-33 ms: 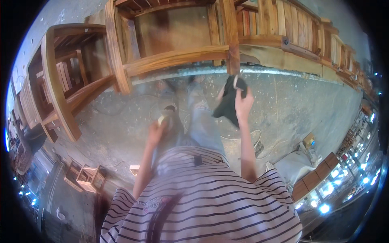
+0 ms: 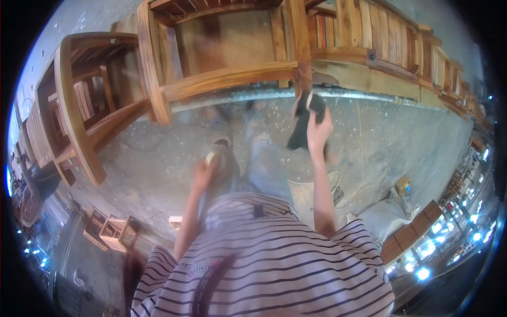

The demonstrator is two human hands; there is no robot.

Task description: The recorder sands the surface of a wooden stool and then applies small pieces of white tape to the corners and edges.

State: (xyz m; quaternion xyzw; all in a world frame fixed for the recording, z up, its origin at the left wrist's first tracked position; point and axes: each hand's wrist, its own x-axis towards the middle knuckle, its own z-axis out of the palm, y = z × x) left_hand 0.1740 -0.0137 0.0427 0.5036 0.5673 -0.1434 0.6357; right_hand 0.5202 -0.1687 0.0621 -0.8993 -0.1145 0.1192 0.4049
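My right hand (image 2: 320, 132) is closed on a dark green-black cloth (image 2: 302, 129), its lower end hanging loose. The top of the cloth is at the foot of a brown wooden chair leg (image 2: 302, 68) and seems to touch it. A pale strip shows by my fingers; I cannot make out whether it belongs to the cloth. Lower and to the left, my left hand (image 2: 203, 173) is closed round a small, pale yellowish, rounded thing (image 2: 211, 157), in front of my leg. Blur and my fingers hide what kind of thing it is.
Another wooden armchair (image 2: 79, 105) stands at the left, and a row of slatted wooden furniture (image 2: 391, 42) runs off to the right. A thin cord (image 2: 311, 181) lies on the concrete floor (image 2: 369, 137). A small wooden frame (image 2: 117, 232) stands at lower left, brown boards (image 2: 412, 232) at lower right.
The cloth has shifted slightly up and its hanging end has drawn in toward the right. My right hand has moved a little up; my left hand is nearly still.
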